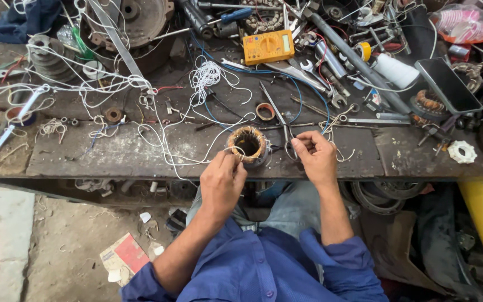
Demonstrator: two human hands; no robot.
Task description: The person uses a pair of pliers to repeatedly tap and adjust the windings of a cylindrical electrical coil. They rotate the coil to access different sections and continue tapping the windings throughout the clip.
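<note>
Left hand [222, 182] pinches white string [236, 150] at the copper-wound stator [247, 144]; right hand [315, 156] pinches more string beside it.

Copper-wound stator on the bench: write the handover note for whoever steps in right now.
Left hand: fingers pinched on thin white string at the near rim of the round copper-wound motor stator.
Right hand: fingers closed on the string's other stretch, just right of the stator, by the steel scissors.
Stator stands on the dark metal workbench at its front edge; loose string trails left and back across it. Yellow multimeter lies further back.
Done: windings are in place. Left: cannot tell how much lacing remains.
</note>
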